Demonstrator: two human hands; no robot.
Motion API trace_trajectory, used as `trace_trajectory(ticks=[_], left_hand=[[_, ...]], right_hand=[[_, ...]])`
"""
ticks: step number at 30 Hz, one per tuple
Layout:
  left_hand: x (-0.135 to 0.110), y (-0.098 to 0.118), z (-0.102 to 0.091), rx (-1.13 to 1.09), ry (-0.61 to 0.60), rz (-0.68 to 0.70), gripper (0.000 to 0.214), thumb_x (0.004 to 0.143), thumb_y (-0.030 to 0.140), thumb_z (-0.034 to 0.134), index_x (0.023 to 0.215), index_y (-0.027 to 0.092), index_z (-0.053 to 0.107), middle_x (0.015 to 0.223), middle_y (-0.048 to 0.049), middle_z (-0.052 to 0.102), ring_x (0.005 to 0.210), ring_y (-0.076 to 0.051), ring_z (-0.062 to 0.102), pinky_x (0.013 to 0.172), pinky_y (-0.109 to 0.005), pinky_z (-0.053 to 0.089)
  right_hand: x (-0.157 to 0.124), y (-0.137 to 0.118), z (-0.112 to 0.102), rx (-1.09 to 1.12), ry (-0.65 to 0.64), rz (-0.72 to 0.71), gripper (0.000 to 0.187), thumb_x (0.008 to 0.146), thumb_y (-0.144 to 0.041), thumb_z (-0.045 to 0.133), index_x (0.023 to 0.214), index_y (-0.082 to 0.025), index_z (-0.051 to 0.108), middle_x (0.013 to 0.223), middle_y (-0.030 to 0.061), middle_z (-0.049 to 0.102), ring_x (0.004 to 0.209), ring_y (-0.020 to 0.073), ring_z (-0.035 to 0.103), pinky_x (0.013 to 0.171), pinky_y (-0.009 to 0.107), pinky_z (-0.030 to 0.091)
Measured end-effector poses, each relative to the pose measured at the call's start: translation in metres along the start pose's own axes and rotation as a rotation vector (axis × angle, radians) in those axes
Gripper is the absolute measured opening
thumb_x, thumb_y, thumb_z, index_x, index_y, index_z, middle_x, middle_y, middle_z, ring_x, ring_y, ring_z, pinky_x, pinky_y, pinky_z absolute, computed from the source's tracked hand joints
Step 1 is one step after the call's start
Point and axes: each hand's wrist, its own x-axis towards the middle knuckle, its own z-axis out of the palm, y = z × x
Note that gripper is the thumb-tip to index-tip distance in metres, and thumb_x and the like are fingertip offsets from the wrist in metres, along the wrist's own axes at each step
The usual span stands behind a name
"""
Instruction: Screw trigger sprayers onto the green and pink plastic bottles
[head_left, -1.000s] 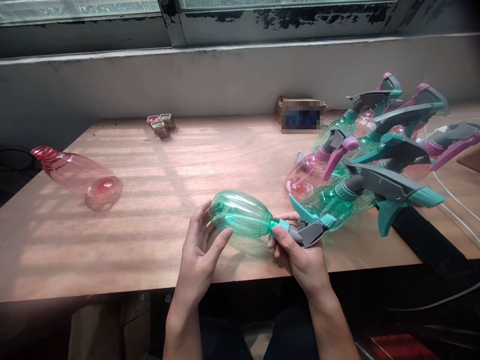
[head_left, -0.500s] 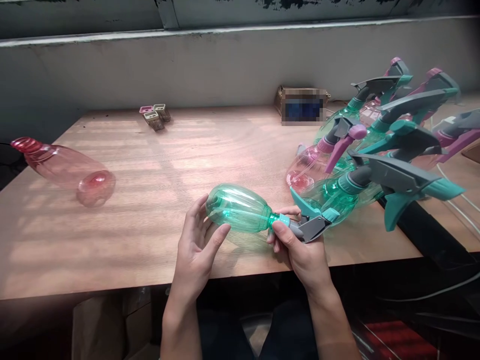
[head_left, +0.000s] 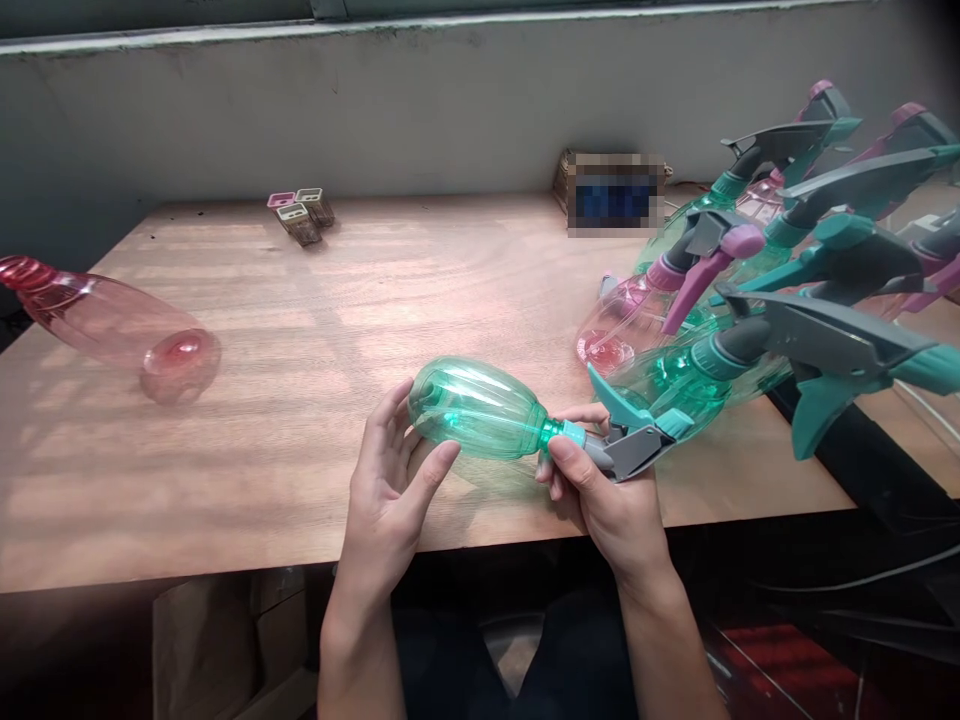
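A clear green spray bottle (head_left: 480, 408) lies on its side in the air above the table's front edge, its base to the left. My right hand (head_left: 600, 490) pinches it at the turquoise collar, thumb on top; the grey and turquoise trigger head (head_left: 641, 440) sticks out to the right past the fingers. Around the rounded base curves my left hand (head_left: 394, 480), fingers behind it and thumb tip at its lower side. Close by on the right stand several green and pink spray bottles, among them a pink spray bottle (head_left: 619, 315) and a large green spray bottle (head_left: 686, 385).
A pink bottle without a spray head (head_left: 112, 320) is at the table's left. Small open-topped containers (head_left: 304, 215) and a blurred-out box (head_left: 611, 195) stand near the back wall. A black object (head_left: 840, 450) and white cables lie at the right.
The view has shifted slightly, so the spray bottles at the right and the pink bottle at the left sit farther out. Both hands keep the same hold on the green spray bottle.
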Motion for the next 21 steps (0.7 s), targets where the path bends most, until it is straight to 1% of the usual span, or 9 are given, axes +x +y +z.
trace_trajectory(ticks=[10, 16, 21], left_hand=[[-0.0001, 0.0002, 0.0015, 0.005, -0.003, 0.008, 0.057, 0.093, 0.023, 0.077, 0.145, 0.036, 0.057, 0.150, -0.0028, 0.061, 0.144, -0.024, 0.055, 0.113, -0.032, 0.053], [-0.0010, 0.0010, 0.0010, 0.014, 0.003, 0.002, 0.058, 0.093, 0.024, 0.076, 0.146, 0.035, 0.056, 0.151, -0.0034, 0.060, 0.145, -0.026, 0.054, 0.114, -0.036, 0.053], [-0.0006, 0.0008, 0.0019, 0.013, 0.021, -0.019, 0.057, 0.093, 0.023, 0.076, 0.145, 0.036, 0.057, 0.150, -0.0022, 0.061, 0.146, -0.025, 0.054, 0.114, -0.035, 0.053]], right_hand=[[-0.0019, -0.0017, 0.0005, 0.002, 0.008, 0.012, 0.022, 0.092, -0.033, 0.083, 0.104, -0.026, 0.066, 0.067, -0.0055, 0.075, 0.051, 0.0103, 0.061, 0.052, 0.019, 0.048], [-0.0030, -0.0037, 0.0011, -0.020, 0.023, 0.009, 0.023, 0.091, -0.031, 0.083, 0.106, -0.025, 0.066, 0.067, -0.0041, 0.075, 0.051, 0.0131, 0.062, 0.049, 0.022, 0.048], [-0.0023, -0.0029, -0.0022, -0.029, 0.007, 0.003, 0.022, 0.092, -0.028, 0.081, 0.109, -0.025, 0.068, 0.067, -0.0039, 0.075, 0.051, 0.0131, 0.063, 0.048, 0.022, 0.049]])
